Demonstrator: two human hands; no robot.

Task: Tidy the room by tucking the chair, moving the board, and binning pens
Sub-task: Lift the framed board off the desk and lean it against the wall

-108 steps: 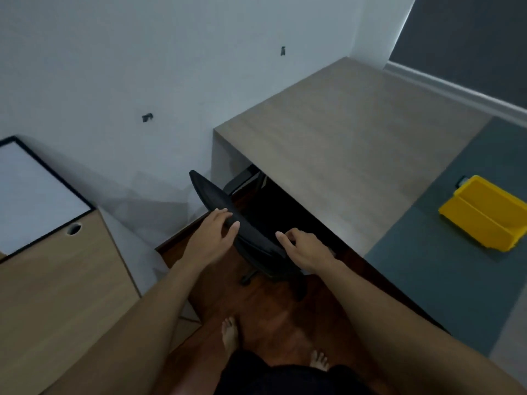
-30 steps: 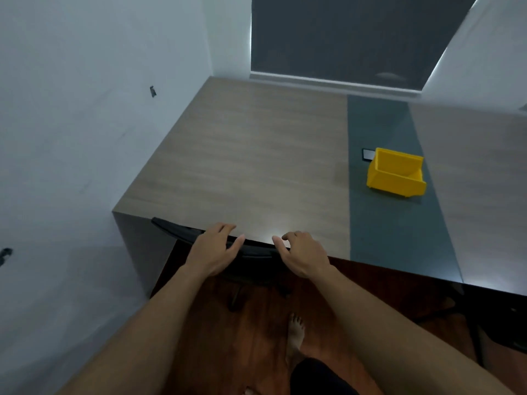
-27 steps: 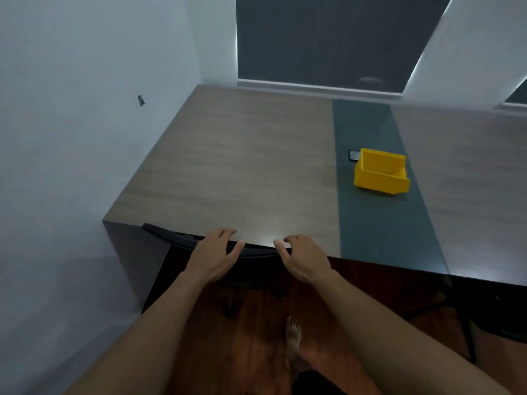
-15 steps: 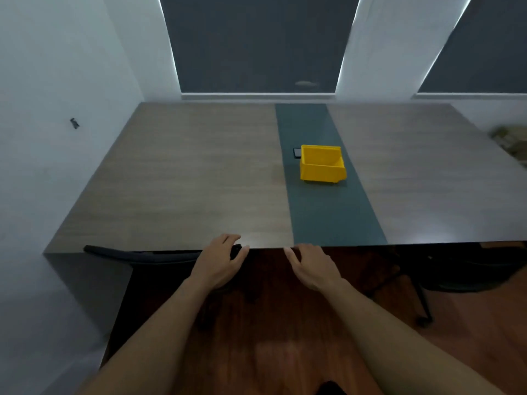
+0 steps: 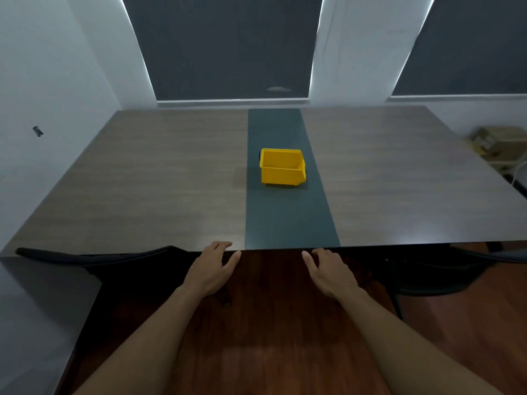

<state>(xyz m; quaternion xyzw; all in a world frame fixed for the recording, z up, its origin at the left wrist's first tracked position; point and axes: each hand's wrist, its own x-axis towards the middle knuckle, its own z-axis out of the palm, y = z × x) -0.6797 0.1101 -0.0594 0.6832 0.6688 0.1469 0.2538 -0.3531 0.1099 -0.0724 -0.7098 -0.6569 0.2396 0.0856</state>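
The landmark is the wide wooden table (image 5: pixel 159 189), seen from its near edge. A black chair (image 5: pixel 94 256) sits at the table's near-left corner, its backrest top pressed against the table edge and the rest hidden below the tabletop. The left hand (image 5: pixel 209 270) hovers just before the table's near edge, palm down, fingers loosely spread, holding nothing; its fingertips reach the edge line (actual contact cannot be confirmed). The right hand (image 5: pixel 330 273) is likewise empty and spread, just short of the same edge and well apart from the left. A dark green strip (image 5: pixel 288 220) runs across the table's middle from near edge to far edge. A yellow bin (image 5: pixel 282 166) stands on that strip, toward the table's centre. A second dark chair (image 5: pixel 427 276) sits beneath the table's near-right edge.
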